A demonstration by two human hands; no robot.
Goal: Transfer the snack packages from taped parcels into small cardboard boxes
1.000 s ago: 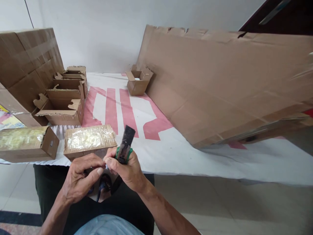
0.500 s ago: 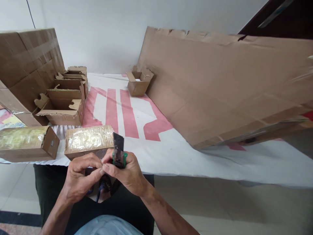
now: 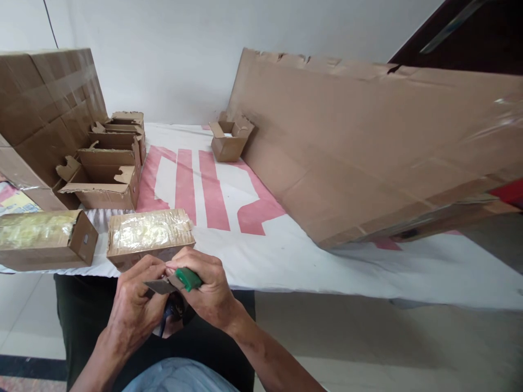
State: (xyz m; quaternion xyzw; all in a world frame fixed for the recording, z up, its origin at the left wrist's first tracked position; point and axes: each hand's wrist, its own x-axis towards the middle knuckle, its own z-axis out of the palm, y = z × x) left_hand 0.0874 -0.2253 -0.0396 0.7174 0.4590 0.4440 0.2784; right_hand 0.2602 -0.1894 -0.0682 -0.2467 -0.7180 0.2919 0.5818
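Knife (image 3: 188, 279) gripped in the right hand (image 3: 213, 291), blade against or beside the left hand (image 3: 133, 296), whose hold is unclear; such close fingerwork seemingly calls for steadiness next.

Green handle (image 3: 189, 279), brown boxes (image 3: 100, 195), pink-striped white cloth (image 3: 253, 267).

Large cardboard panel (image 3: 359, 147), small open box (image 3: 226, 148) beside it, row of open boxes (image 3: 107, 197), pale wall (image 3: 163, 65)
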